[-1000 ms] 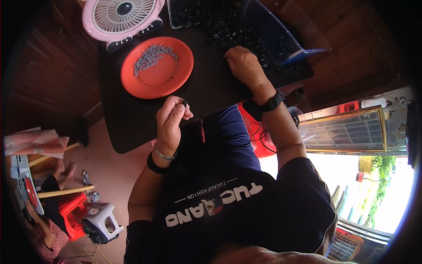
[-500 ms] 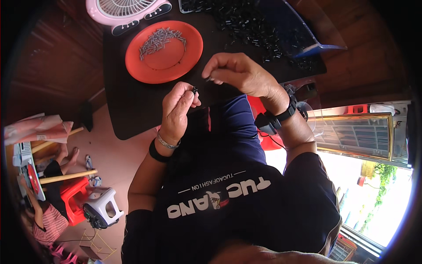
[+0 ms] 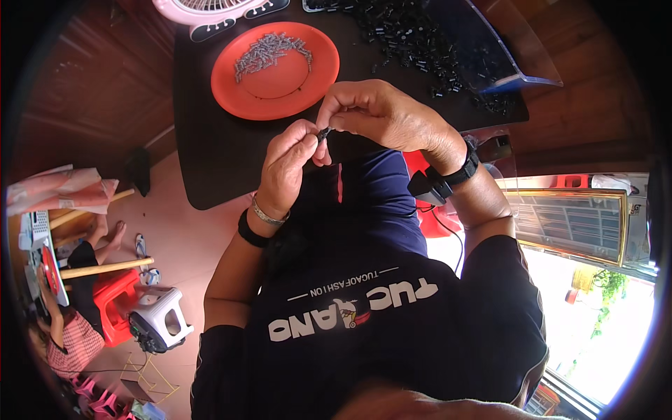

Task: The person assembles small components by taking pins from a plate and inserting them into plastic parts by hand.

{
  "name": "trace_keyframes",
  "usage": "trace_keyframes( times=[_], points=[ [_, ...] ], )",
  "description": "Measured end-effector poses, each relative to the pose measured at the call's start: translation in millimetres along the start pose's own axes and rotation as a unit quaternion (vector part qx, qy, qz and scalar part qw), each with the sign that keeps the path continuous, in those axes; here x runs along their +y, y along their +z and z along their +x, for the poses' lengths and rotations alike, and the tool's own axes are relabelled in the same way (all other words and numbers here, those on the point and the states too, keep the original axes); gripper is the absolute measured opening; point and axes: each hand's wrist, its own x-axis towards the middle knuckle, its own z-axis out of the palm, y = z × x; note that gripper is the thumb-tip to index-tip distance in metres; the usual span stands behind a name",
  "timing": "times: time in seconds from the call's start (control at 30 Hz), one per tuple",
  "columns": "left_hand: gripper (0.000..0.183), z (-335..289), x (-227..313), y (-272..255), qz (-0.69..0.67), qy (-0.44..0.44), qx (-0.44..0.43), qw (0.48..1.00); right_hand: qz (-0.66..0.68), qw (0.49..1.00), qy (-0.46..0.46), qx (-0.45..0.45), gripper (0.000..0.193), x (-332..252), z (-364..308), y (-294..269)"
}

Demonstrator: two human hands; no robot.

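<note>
Between thumb and fingers, my left hand (image 3: 285, 164) pinches a small black part (image 3: 323, 136) near the table's front edge. My right hand (image 3: 374, 115) meets it from the right, its thumb and forefinger closed at the upper end of that part. Whether the right fingers hold a separate tiny piece is too small to make out. Just beyond my hands lies a red-orange plate (image 3: 241, 105) with a heap of small grey metal-looking pieces (image 3: 269, 54). Many small black cylindrical parts (image 3: 402, 45) are spread over the table at the back right.
A pink fan (image 3: 203, 8) stands at the back left of the dark table (image 3: 199, 154). A clear plastic tray (image 3: 518, 80) lies at the right beside the black parts. On the left, another person (image 3: 77, 343) sits near a red stool (image 3: 112, 301) and a white stool (image 3: 164, 318).
My hands have come together; the right fingers now touch the black part in my left hand. The view has shifted slightly, moving the plate right and up in the picture.
</note>
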Motion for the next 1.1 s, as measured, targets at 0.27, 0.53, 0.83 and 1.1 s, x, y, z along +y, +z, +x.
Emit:
trace_keyframes(
  times=[0.27,0.53,0.83,1.1],
  points=[
    [0.023,2,4,-2,-0.042,-0.019,-0.014,0.999,-0.036,0.998,-0.055,0.016,0.012,4,5,1],
    [0.023,1,4,-2,-0.043,-0.019,-0.005,0.999,-0.138,0.981,-0.130,0.036,0.011,-1,5,5],
    [0.023,-1,5,4,-0.061,-0.017,0.036,0.997,-0.205,0.953,-0.190,0.117,0.014,0,4,24],
    [0.022,0,-1,5,-0.107,0.011,0.074,0.991,-0.166,0.957,-0.157,0.180,0.019,14,9,30]
  ],
)
